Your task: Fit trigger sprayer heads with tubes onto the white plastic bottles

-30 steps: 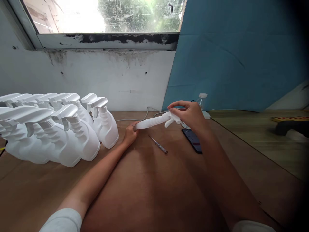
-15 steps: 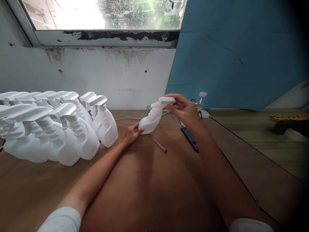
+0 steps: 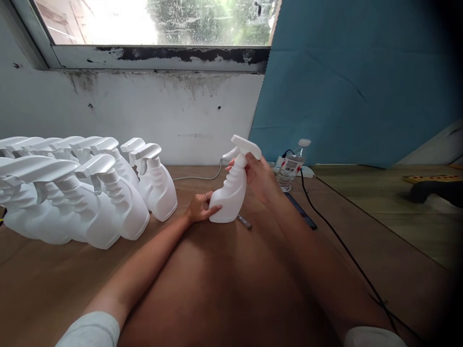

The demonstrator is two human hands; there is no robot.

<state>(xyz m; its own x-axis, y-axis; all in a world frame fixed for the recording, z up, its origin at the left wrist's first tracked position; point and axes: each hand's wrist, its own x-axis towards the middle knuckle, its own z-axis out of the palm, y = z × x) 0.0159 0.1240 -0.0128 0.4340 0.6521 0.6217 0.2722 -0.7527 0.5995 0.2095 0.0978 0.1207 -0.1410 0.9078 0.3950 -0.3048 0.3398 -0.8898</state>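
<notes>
A white spray bottle (image 3: 228,195) stands nearly upright between my hands, its trigger nozzle pointing to the left. My left hand (image 3: 201,207) grips the lower left side of the body, the thumb across its front. My right hand (image 3: 261,179) is closed around the neck just under the spray head; some of its fingers are hidden behind the bottle. Partly covered by the bottle, a small screwdriver-like tool (image 3: 245,222) lies on the brown table (image 3: 202,279).
Rows of white spray bottles (image 3: 126,207) crowd the table's left side. Right of my hands are a clear water bottle (image 3: 289,168), a dark phone (image 3: 302,212) and a black cable (image 3: 336,236). A white wall and window are behind; a blue sheet (image 3: 343,86) hangs at the right.
The spray bottle has gone from tilted to nearly upright and come lower toward me. My right hand has shifted from the spray head down to the neck.
</notes>
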